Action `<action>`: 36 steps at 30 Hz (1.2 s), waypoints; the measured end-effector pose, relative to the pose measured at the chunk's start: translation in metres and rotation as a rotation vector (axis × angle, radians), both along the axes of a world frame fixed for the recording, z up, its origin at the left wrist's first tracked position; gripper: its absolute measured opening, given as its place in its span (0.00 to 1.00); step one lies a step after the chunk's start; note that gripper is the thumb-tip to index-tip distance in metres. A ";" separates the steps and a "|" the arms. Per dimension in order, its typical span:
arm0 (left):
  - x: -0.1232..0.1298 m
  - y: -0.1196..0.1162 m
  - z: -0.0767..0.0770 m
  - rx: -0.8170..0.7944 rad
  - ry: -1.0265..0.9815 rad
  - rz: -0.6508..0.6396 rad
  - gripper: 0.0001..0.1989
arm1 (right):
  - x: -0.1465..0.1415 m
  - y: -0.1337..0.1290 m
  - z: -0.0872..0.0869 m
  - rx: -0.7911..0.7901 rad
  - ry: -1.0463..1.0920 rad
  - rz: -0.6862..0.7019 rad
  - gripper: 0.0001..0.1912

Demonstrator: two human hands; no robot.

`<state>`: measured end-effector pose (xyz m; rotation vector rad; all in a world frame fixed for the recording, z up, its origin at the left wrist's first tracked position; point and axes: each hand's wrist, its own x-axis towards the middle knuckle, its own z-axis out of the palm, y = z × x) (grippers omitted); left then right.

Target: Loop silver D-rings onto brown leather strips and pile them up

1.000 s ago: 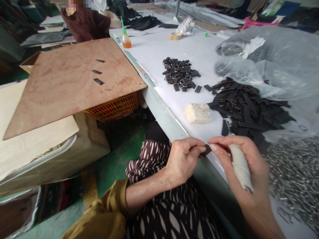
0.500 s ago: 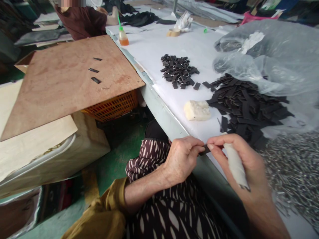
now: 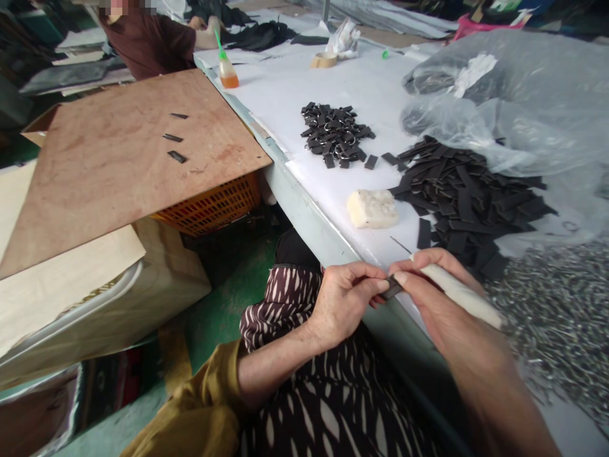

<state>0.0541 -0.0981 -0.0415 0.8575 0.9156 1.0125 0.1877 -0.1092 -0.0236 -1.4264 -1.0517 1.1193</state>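
Observation:
My left hand (image 3: 345, 301) pinches a small dark strip (image 3: 392, 287) between thumb and fingers at the table's front edge. My right hand (image 3: 451, 311) meets it there, its thumb and a fingertip touching the strip's far end. Across the right palm lies a white-handled awl (image 3: 459, 295), its thin metal point sticking out toward the yellowish block (image 3: 372, 209). A heap of flat dark strips (image 3: 469, 197) spreads just beyond the right hand. Farther off is a pile of dark folded tabs with metal rings (image 3: 335, 133).
Many small metal pieces (image 3: 561, 324) cover the table at right. Clear plastic bags (image 3: 533, 101) lie behind the strips. A bottle with orange liquid (image 3: 228, 73) and a tape roll (image 3: 324, 59) stand farther back. Left is a wooden board (image 3: 128, 171) above an orange basket (image 3: 214, 206); a person sits beyond.
The awl has swung in my right hand so its point now shows beyond the fingers. The strip is turned to show more of its face. The view has shifted slightly.

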 end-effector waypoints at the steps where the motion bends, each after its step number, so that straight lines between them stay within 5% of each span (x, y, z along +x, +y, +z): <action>1: 0.001 0.001 0.001 -0.025 -0.017 0.000 0.04 | 0.000 -0.001 0.002 0.024 -0.105 -0.017 0.09; 5: 0.002 0.003 0.003 -0.058 -0.059 0.036 0.03 | -0.002 -0.006 0.011 0.074 -0.386 -0.069 0.09; 20: 0.002 0.002 0.000 -0.071 -0.109 0.131 0.06 | -0.021 -0.011 0.025 0.118 -0.456 -0.063 0.07; 24: 0.002 0.005 -0.002 -0.120 -0.141 0.098 0.07 | -0.013 -0.005 0.015 0.076 -0.380 -0.056 0.09; 32: 0.006 0.008 -0.008 -0.210 -0.350 0.031 0.11 | -0.003 0.003 -0.012 -0.004 0.138 -0.018 0.15; 36: 0.006 0.010 -0.012 -0.183 -0.335 0.037 0.09 | -0.005 0.001 -0.004 0.029 -0.067 -0.040 0.13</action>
